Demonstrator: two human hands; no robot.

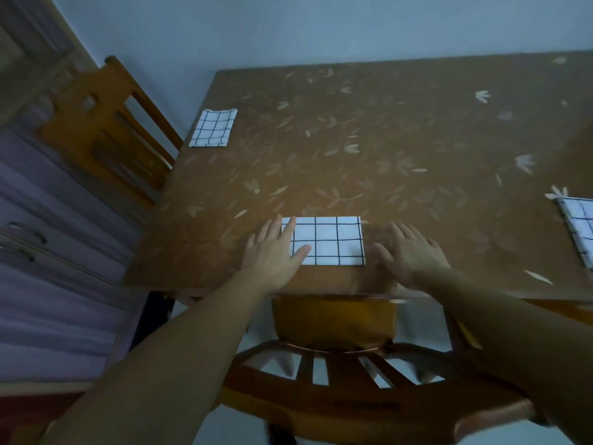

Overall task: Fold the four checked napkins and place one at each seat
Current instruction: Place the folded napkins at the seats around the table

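Three folded checked napkins are lying on the table: the near napkin at the front edge, the far napkin beside the left chair, and the right napkin, cut off by the frame. The left hand is resting flat, fingers straight, on the near napkin's left end. The right hand, blurred, is spreading open just beside that napkin, holding nothing.

No legible text or labels.

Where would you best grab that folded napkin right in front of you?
Probably the near long edge of the napkin, pinched from the chair side: it lies flat and folded near the table rim, and the left hand covers its left end.
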